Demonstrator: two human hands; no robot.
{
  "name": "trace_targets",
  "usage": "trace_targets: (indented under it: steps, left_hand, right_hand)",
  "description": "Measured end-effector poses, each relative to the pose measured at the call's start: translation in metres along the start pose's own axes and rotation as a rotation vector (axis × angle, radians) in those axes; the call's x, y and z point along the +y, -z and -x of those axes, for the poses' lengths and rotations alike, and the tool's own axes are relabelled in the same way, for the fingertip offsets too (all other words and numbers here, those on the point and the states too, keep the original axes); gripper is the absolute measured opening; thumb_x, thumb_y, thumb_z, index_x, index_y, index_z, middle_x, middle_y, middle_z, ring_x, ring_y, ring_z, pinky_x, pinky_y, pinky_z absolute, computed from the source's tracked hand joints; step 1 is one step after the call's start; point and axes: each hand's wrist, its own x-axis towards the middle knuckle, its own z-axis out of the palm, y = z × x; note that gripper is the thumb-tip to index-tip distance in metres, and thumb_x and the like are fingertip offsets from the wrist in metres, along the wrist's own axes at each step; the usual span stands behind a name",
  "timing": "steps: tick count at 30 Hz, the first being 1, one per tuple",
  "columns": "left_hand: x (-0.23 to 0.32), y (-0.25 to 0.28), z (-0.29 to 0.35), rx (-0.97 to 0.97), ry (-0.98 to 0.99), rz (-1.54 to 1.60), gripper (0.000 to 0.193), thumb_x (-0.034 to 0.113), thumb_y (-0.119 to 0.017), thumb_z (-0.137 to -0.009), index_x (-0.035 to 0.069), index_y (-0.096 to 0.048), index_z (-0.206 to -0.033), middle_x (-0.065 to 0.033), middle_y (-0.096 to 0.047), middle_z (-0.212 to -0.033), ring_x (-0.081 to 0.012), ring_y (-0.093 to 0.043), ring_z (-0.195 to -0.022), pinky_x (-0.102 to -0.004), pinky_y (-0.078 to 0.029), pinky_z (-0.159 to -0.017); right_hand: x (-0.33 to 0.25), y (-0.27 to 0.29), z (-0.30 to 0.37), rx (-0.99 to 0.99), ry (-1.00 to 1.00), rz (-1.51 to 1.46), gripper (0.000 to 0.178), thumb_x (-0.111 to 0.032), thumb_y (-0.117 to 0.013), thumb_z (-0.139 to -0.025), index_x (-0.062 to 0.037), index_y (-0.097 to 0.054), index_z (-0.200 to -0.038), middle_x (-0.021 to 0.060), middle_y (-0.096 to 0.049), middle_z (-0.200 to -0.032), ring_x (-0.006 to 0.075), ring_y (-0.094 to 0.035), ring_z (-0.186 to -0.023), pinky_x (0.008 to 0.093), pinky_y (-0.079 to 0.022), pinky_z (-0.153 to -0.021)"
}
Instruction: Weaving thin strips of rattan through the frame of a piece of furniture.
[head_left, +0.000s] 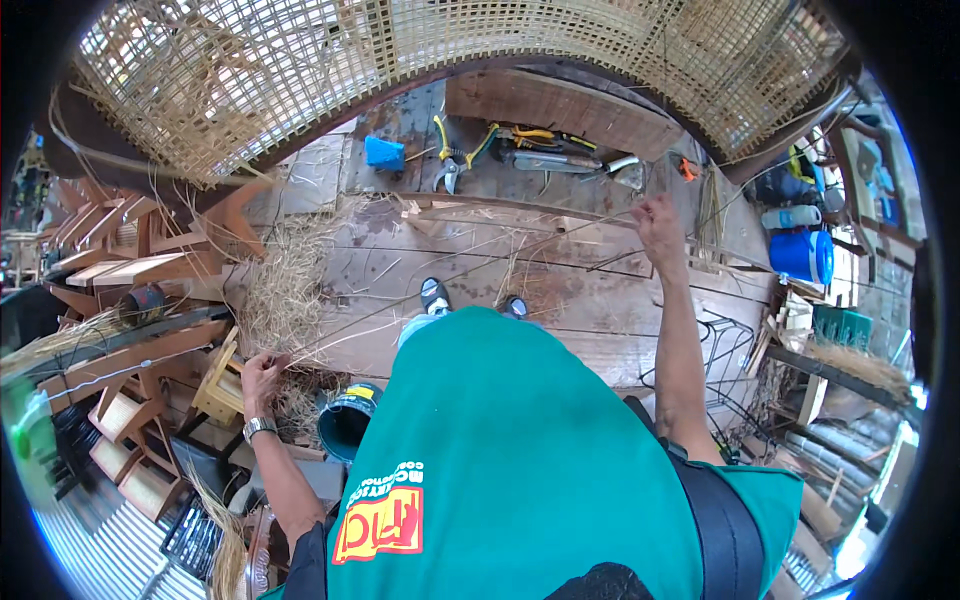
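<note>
A long thin strip of cane or rattan (545,241) stretches slantwise across the space in front of me. Its lower left end is pinched in my left hand (262,380), which wears a metal watch at the wrist. My right hand (658,230), raised farther out on the right, has its fingers closed at the strip's other end. Ahead curves a large panel of open woven cane (270,85) in a dark wooden frame, with loose strands hanging from its edge. Neither hand touches it.
Pruning shears (450,165), a blue block (384,153) and several hand tools lie beyond the wooden plank floor. Straw-like scraps (285,285) are heaped at left. A dark bucket (345,425) stands near my left forearm; a blue container (805,257) and wire frame (725,350) are right.
</note>
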Motion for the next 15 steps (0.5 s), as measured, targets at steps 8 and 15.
trace_targets:
  steps: [8,15]
  left_hand:
    - [0.167,-0.096,-0.111,-0.356,-0.51,0.149,0.031,0.032,-0.094,-0.119,0.002,-0.09,-0.125,0.0026,-0.078,-0.094,-0.0093,-0.065,-0.089,-0.034,-0.054,-0.079]
    - [0.466,-0.214,-0.066,-0.629,-0.767,0.2,0.033,0.03,-0.095,-0.118,0.002,-0.092,-0.135,-0.0061,-0.081,-0.095,-0.0126,-0.067,-0.088,-0.0359,-0.055,-0.08]
  right_hand:
    - [-0.036,-0.063,-0.047,0.233,0.014,-0.007,0.041,-0.022,-0.094,-0.111,-0.0037,-0.084,-0.145,0.0218,-0.082,-0.144,0.0439,-0.081,-0.132,0.0547,-0.067,-0.112]
    - [-0.122,-0.05,-0.07,-0.322,0.181,-0.332,0.044,-0.036,-0.085,-0.121,-0.0069,-0.084,-0.153,0.0217,-0.09,-0.131,0.0445,-0.087,-0.119,0.0531,-0.069,-0.102]
